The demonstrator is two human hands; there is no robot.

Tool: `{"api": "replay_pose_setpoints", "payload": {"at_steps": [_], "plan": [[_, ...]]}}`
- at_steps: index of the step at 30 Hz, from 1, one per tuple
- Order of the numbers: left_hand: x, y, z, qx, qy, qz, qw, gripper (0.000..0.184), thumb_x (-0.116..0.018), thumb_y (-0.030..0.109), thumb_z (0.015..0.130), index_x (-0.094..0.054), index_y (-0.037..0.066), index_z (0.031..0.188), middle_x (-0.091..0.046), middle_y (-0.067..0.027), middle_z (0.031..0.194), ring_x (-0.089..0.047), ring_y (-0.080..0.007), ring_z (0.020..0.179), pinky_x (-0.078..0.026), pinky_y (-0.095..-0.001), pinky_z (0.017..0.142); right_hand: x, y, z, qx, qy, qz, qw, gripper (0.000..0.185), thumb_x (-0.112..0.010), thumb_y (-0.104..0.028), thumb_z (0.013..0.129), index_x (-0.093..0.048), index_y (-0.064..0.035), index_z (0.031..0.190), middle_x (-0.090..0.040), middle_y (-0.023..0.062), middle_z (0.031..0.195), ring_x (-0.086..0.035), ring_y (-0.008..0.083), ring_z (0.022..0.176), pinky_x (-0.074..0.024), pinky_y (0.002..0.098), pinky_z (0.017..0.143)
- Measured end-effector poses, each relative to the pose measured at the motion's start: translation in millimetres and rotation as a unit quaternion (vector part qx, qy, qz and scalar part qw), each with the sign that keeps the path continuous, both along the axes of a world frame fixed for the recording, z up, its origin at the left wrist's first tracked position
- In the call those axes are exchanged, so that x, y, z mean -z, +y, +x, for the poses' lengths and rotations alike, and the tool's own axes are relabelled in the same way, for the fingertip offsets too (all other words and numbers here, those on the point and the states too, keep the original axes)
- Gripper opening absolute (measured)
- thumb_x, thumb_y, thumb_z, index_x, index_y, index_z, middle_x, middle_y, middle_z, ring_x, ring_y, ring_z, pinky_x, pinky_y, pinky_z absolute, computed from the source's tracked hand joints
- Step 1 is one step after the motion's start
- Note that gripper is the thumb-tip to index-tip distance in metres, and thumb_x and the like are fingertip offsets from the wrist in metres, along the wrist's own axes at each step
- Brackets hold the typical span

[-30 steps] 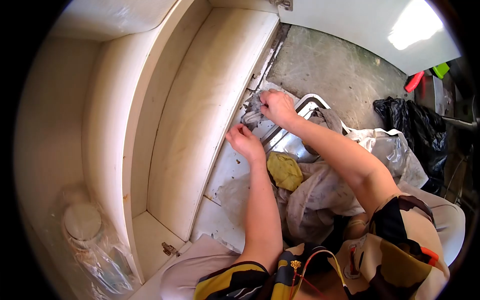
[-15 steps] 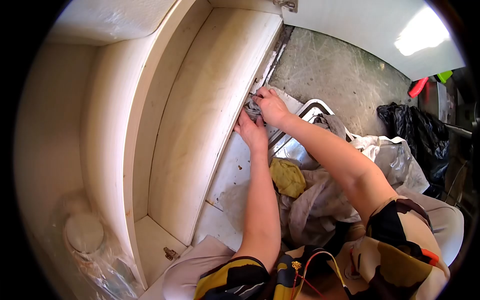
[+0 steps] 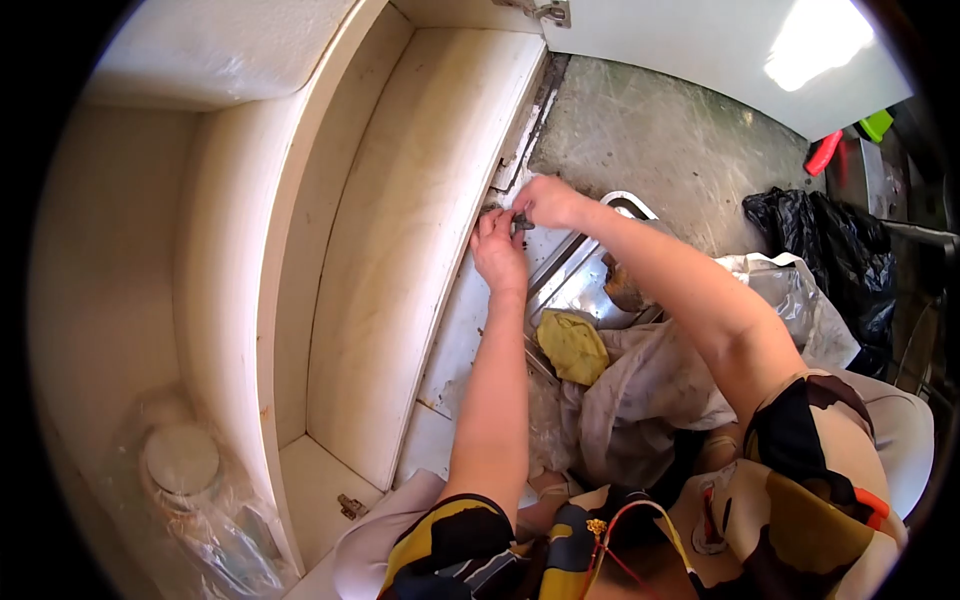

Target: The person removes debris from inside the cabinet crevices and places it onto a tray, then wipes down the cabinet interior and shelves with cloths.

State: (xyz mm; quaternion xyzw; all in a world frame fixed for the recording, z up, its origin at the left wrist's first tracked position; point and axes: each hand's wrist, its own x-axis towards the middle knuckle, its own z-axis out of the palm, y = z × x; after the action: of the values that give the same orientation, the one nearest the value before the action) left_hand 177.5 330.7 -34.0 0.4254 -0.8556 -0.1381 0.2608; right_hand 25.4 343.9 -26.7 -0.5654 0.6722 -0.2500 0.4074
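Beside the lower front edge of the white cabinet [image 3: 420, 230], both my hands meet over a small grey, dirty cloth [image 3: 521, 221], most of it hidden by fingers. My left hand [image 3: 499, 250] has its fingers bent round the cloth's near side. My right hand [image 3: 548, 202] pinches the cloth from the right, fingers curled. White floor tiles [image 3: 455, 320] lie beneath. To the right of my hands is a metal tray [image 3: 580, 290] with a brown object [image 3: 622, 288] in it, partly behind my right forearm.
A yellow cloth [image 3: 572, 347] and a pale stained cloth [image 3: 640, 390] lie near my knees. A black plastic bag [image 3: 820, 250] is at the right. The cabinet door [image 3: 730, 50] stands open at the top. A bagged jar [image 3: 182, 460] sits at the lower left.
My left hand has moved up against the cabinet edge and closer to my right hand. The cloth is now more bunched and covered. The brown object in the tray has come into view.
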Motion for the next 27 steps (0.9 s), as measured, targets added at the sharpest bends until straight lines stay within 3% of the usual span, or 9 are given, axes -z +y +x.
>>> {"api": "replay_pose_setpoints", "payload": {"at_steps": [4, 8, 12, 14, 16, 18, 20, 21, 27], "plan": [[3, -3, 17, 0.038, 0.014, 0.026, 0.999, 0.032, -0.069, -0.007, 0.060, -0.066, 0.010, 0.087, -0.062, -0.0054, 0.094, -0.056, -0.0287, 0.086, -0.045, -0.0376, 0.078, -17, -1, -35, 0.091, 0.042, -0.139, 0.985, 0.021, -0.054, -0.007, 0.069, -0.069, -0.0068, 0.083, -0.065, 0.0177, 0.084, -0.063, 0.0334, 0.081, -0.0502, 0.0374, 0.075], [0, -5, 22, 0.067, -0.007, -0.012, 0.998, 0.028, -0.066, -0.009, 0.062, -0.065, 0.008, 0.084, -0.062, -0.0071, 0.086, -0.056, -0.0263, 0.076, -0.046, -0.0355, 0.073, -57, 5, -50, 0.097, 0.044, -0.107, 0.988, 0.018, -0.054, -0.007, 0.069, -0.067, -0.0055, 0.080, -0.064, 0.0181, 0.082, -0.063, 0.0325, 0.081, -0.0501, 0.0369, 0.074], [4, 0, 27, 0.001, 0.123, 0.202, 0.972, 0.026, -0.056, -0.013, 0.072, -0.064, 0.005, 0.090, -0.062, -0.0053, 0.076, -0.057, -0.0138, 0.065, -0.046, -0.0259, 0.062, -60, 15, -57, 0.077, 0.049, -0.057, 0.994, 0.017, -0.058, -0.010, 0.076, -0.066, -0.0025, 0.089, -0.066, 0.0134, 0.081, -0.061, 0.0197, 0.077, -0.0475, 0.0308, 0.075], [12, 13, 30, -0.078, 0.301, 0.307, 0.899, 0.025, -0.055, -0.012, 0.077, -0.061, 0.004, 0.096, -0.061, -0.0040, 0.081, -0.057, -0.0125, 0.072, -0.046, -0.0242, 0.066, -50, 22, -57, 0.116, -0.001, -0.150, 0.982, 0.012, -0.057, -0.010, 0.068, -0.063, -0.0021, 0.075, -0.061, 0.0186, 0.074, -0.062, 0.0319, 0.073, -0.0487, 0.0392, 0.069], [9, 19, 29, -0.084, 0.367, 0.303, 0.875, 0.026, -0.054, -0.011, 0.080, -0.057, 0.002, 0.102, -0.060, -0.0045, 0.088, -0.056, -0.0132, 0.074, -0.046, -0.0236, 0.067, -44, 21, -62, 0.113, 0.007, -0.124, 0.986, 0.014, -0.057, -0.010, 0.069, -0.065, -0.0028, 0.078, -0.063, 0.0175, 0.078, -0.062, 0.0309, 0.076, -0.0491, 0.0379, 0.071], [3, 26, 35, -0.182, 0.485, 0.348, 0.782, 0.027, -0.053, -0.011, 0.081, -0.056, 0.001, 0.104, -0.059, -0.0056, 0.092, -0.056, -0.0126, 0.076, -0.046, -0.0231, 0.068, -39, 18, -63, 0.101, 0.027, -0.076, 0.992, 0.017, -0.058, -0.008, 0.070, -0.067, -0.0043, 0.084, -0.066, 0.0151, 0.085, -0.064, 0.0290, 0.082, -0.0500, 0.0353, 0.076], [26, 21, 57, -0.210, 0.447, 0.342, 0.799, 0.025, -0.053, -0.009, 0.082, -0.055, 0.000, 0.105, -0.059, -0.0068, 0.094, -0.056, -0.0131, 0.077, -0.047, -0.0252, 0.069, -40, 15, -57, 0.074, 0.036, -0.060, 0.995, 0.019, -0.058, -0.007, 0.070, -0.068, -0.0046, 0.086, -0.067, 0.0144, 0.087, -0.064, 0.0291, 0.085, -0.0500, 0.0348, 0.077], [49, 16, 71, -0.222, 0.352, 0.272, 0.868, 0.024, -0.054, -0.008, 0.082, -0.055, 0.000, 0.104, -0.059, -0.0068, 0.094, -0.056, -0.0133, 0.076, -0.047, -0.0253, 0.068, -41, 14, -54, 0.050, 0.049, -0.042, 0.997, 0.021, -0.057, -0.005, 0.070, -0.068, -0.0050, 0.088, -0.067, 0.0136, 0.090, -0.064, 0.0292, 0.088, -0.0500, 0.0344, 0.079], [-9, 43, 66, -0.193, -0.076, 0.055, 0.977, 0.025, -0.062, 0.005, 0.080, -0.060, 0.002, 0.105, -0.060, -0.0110, 0.101, -0.052, -0.0257, 0.092, -0.042, -0.0367, 0.084, -19, 23, -5, -0.018, 0.089, -0.041, 0.995, 0.018, -0.058, -0.003, 0.071, -0.068, -0.0059, 0.085, -0.067, 0.0162, 0.089, -0.064, 0.0316, 0.087, -0.0501, 0.0387, 0.077]]}}
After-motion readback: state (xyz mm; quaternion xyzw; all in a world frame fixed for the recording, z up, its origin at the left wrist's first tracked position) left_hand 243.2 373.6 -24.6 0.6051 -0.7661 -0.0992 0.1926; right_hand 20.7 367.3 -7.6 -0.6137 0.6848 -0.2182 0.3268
